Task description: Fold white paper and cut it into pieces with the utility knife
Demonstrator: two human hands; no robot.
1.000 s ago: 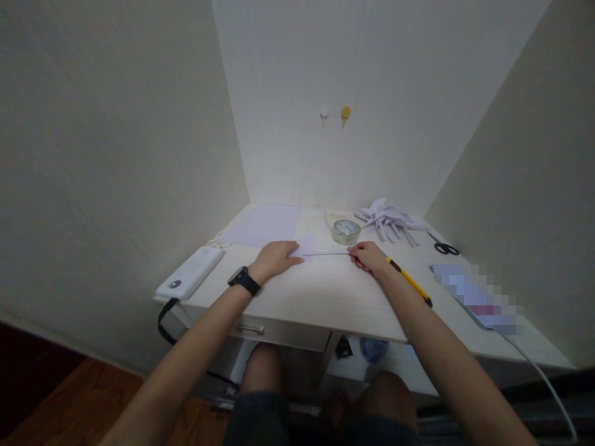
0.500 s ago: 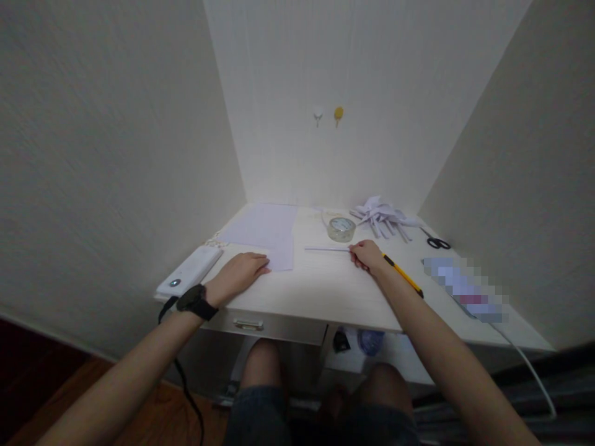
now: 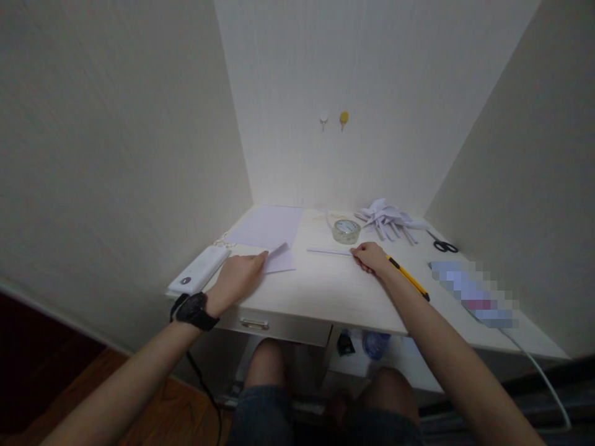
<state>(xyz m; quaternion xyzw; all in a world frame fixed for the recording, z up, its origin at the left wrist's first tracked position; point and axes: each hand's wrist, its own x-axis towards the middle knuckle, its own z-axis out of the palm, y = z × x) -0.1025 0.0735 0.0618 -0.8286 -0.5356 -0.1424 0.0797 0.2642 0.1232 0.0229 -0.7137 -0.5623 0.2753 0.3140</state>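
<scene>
My left hand [image 3: 242,272], below a black wristwatch, pinches a piece of white paper [image 3: 279,251] and holds its edge lifted. Beneath that piece another bit of paper [image 3: 281,264] lies on the white desk. My right hand [image 3: 370,257] is closed on the right end of a thin white paper stick [image 3: 329,251], which lies level, pointing left. Just beyond the stick stands a roll of clear tape [image 3: 346,231]. Close to my right wrist rests a yellow-and-black utility knife [image 3: 409,279].
A large paper sheet [image 3: 267,223] lies at the back left, behind a white box-shaped device [image 3: 199,269]. Folded paper pinwheels [image 3: 385,218] are piled at the back right, near black scissors [image 3: 444,245]. A blurred-out phone with a cable [image 3: 534,356] lies at the right. Walls enclose three sides.
My left hand has gone from resting flat by the paper to pinching and raising a piece of it. My right hand keeps hold of the stick. The view has shifted slightly.
</scene>
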